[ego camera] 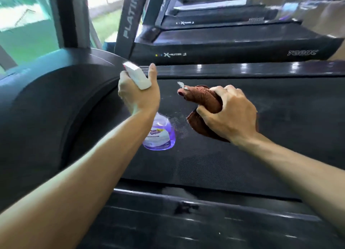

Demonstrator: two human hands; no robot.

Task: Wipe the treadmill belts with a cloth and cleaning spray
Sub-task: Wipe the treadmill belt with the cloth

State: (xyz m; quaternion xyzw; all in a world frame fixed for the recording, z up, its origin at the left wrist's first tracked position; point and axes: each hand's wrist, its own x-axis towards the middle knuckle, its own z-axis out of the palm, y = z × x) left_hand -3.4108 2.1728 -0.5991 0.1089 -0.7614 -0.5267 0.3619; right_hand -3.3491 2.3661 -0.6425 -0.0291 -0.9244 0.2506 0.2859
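Note:
My left hand (137,93) grips the white trigger head of a spray bottle (159,134) with purple liquid, held above the black treadmill belt (242,164); the nozzle points away from me towards the front cover. My right hand (227,114) holds a bunched brown cloth (201,97) just right of the bottle, over the belt. A white tag sticks out of the cloth's far end. A faint lighter patch shows on the belt between bottle and cloth.
The treadmill's dark curved motor cover (56,108) rises at the left. Glossy side rails run along the belt's near edge (186,220) and far edge (242,69). A second treadmill (224,48) and more behind it stand beyond. A window (24,24) is at the upper left.

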